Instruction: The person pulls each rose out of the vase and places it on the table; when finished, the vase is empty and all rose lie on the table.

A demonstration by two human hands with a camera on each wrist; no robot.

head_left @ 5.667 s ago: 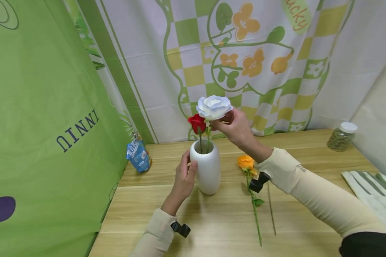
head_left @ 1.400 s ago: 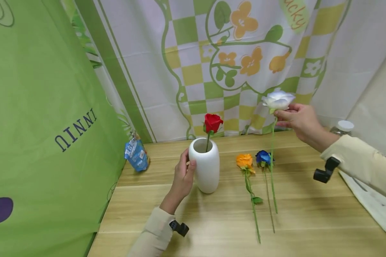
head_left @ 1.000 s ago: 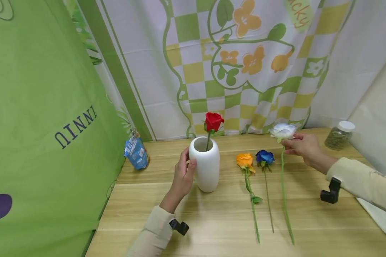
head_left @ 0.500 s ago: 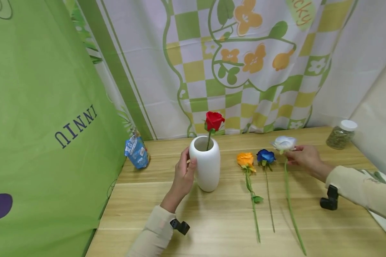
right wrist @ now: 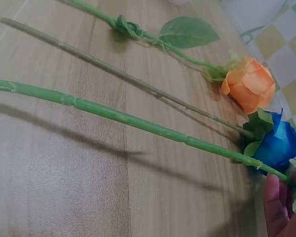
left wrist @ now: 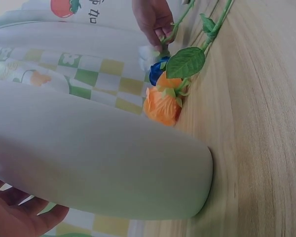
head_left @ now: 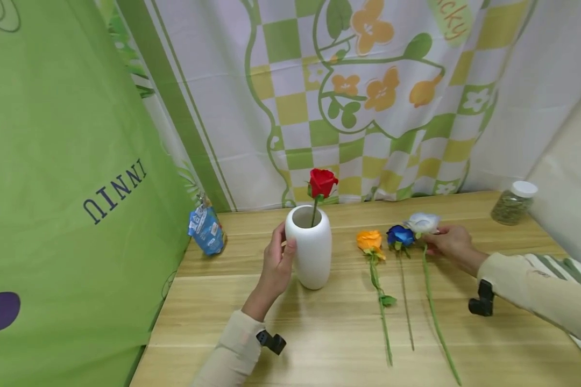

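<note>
My left hand [head_left: 275, 267] grips the side of a white vase [head_left: 314, 260], thumb toward the front. The vase stands upright on the table, and one red rose [head_left: 322, 183] leans in its mouth. At the right, my right hand [head_left: 452, 245] pinches a white artificial flower [head_left: 422, 222] by the stem just under its bloom. In the right wrist view its green stem [right wrist: 133, 121] runs low over the wood and casts a shadow. A blue rose [head_left: 399, 235] lies directly left of the white bloom. Further left lies an orange rose [head_left: 369, 240] with a leafy stem.
A blue packet [head_left: 207, 231] stands at the back left near a green cloth wall [head_left: 77, 161]. Toward the back right is a white-lidded jar [head_left: 513, 204]. Striped white-and-green fabric [head_left: 561, 269] lies under the right sleeve. A patterned curtain [head_left: 300, 113] hangs behind the table.
The white flower has gone from above the vase, beside the red rose, right and down to the table, then slightly left toward the blue rose. The left hand stays on the vase.
</note>
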